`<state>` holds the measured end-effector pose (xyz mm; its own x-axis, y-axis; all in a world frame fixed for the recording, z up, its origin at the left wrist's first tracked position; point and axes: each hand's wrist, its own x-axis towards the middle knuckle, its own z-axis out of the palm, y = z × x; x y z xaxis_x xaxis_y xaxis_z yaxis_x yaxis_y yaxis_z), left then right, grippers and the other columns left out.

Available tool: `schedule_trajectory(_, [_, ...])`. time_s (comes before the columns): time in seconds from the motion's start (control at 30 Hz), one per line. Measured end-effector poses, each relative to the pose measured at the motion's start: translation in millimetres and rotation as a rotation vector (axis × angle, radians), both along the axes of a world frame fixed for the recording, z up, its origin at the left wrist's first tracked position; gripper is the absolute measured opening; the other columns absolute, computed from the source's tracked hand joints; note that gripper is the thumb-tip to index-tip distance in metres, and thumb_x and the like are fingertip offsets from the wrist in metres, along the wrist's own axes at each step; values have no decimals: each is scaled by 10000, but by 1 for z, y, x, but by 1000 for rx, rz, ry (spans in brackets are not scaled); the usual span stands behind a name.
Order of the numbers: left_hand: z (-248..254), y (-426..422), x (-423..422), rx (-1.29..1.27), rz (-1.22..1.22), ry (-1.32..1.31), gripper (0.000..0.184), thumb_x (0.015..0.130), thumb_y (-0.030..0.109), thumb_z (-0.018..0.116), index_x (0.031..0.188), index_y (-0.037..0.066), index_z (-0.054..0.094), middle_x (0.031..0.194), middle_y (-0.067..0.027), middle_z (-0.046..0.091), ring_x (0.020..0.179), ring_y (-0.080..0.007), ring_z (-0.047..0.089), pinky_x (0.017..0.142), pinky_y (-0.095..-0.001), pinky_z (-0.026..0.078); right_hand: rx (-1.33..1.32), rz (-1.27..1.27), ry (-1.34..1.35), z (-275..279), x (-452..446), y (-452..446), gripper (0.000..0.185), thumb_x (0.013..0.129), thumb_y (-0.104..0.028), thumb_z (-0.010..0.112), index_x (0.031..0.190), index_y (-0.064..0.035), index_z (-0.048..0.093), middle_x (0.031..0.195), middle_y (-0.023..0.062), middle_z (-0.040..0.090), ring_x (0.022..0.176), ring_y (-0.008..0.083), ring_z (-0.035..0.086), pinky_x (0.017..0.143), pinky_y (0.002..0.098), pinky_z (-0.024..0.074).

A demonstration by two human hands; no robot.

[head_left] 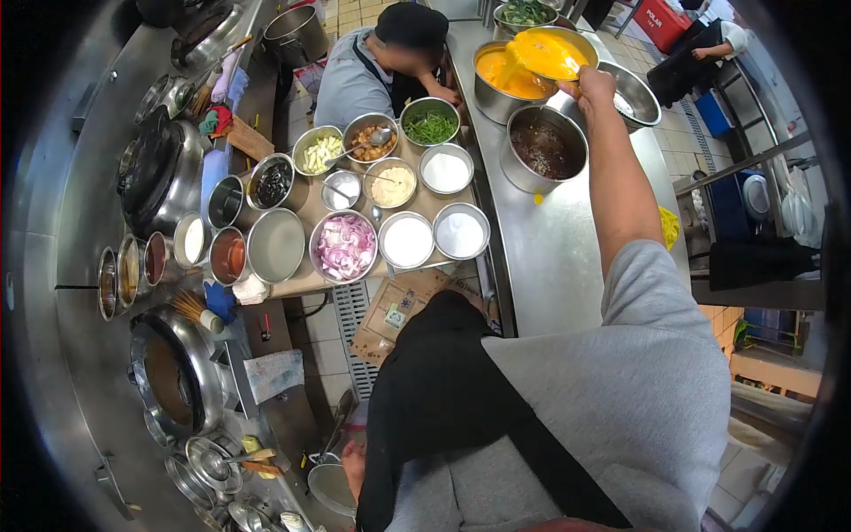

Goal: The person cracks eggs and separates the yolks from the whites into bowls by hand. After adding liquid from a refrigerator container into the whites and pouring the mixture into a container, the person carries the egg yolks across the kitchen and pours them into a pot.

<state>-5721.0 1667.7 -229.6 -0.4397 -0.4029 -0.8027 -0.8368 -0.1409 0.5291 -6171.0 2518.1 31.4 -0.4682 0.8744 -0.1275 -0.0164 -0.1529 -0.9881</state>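
High on the right, my right hand [592,89] grips the near rim of a metal bowl [581,44] of beaten egg [548,55]. The bowl is tilted left, and egg runs from it into a steel pot [493,105] of orange-yellow liquid. Just below stands another pot [530,176] with dark brown, foamy liquid. At my side, my left hand [353,470] hangs low beside my black apron [443,390], near a round strainer [332,488]. Its fingers are mostly hidden, so their hold is unclear.
Several bowls stand on the middle counter, including sliced onions [346,248] and chopped greens [430,126]. Another person [363,75] bends behind them. Woks [168,372] line the left. A metal bowl [631,93] sits right of the pots; a cardboard box [394,310] lies below.
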Motion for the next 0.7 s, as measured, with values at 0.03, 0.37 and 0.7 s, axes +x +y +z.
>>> schedule_trajectory(0.03, [-6,-4,4,-2,-17,0,393,870,79,595,1249,25,505,1136,-133,603,910,-240,615,804,-382,520,2,-13,-6,1,0,-1,365,852,51,449,1157,251,435,1094,342,569,748,382,697,507,339,637])
schedule_trajectory(0.37, [-30,-20,18,29,-28,70,385,869,84,599,1237,10,517,1150,-133,608,932,-237,618,808,-368,512,32,-13,-32,0,3,-5,349,854,46,467,1138,248,451,1087,334,570,763,389,696,507,354,639])
schedule_trajectory(0.7, [-30,-18,21,-188,-248,12,363,869,107,642,1202,-10,556,1056,-111,643,963,-211,605,832,-328,488,103,-28,-72,-2,-6,4,320,845,40,504,1111,211,456,1084,326,563,763,387,697,494,355,633])
